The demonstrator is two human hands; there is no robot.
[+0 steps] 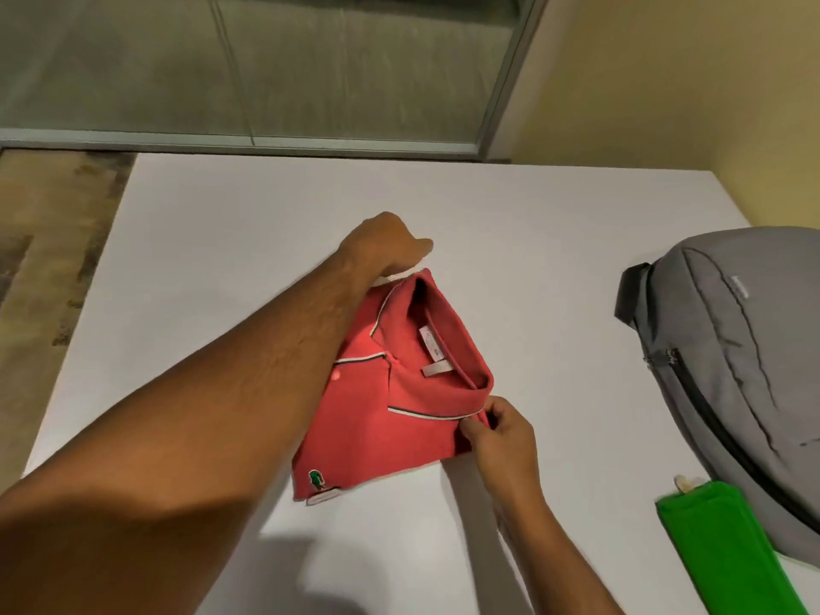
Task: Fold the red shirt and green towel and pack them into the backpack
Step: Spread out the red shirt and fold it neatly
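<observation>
The red shirt [377,419] lies folded into a small packet in the middle of the white table [222,241], collar up, with a green logo near its front corner. My left hand [384,248] grips the packet's far corner, fingers curled under. My right hand [499,432] pinches the collar edge at the near right corner. The green towel [727,552] lies folded in a narrow strip at the right front, touching the grey backpack [727,357], which lies flat with its zips shut.
A beige wall [665,82] runs along the table's right side and a glass partition [248,64] stands behind it. Wood-patterned floor [40,268] shows past the table's left edge.
</observation>
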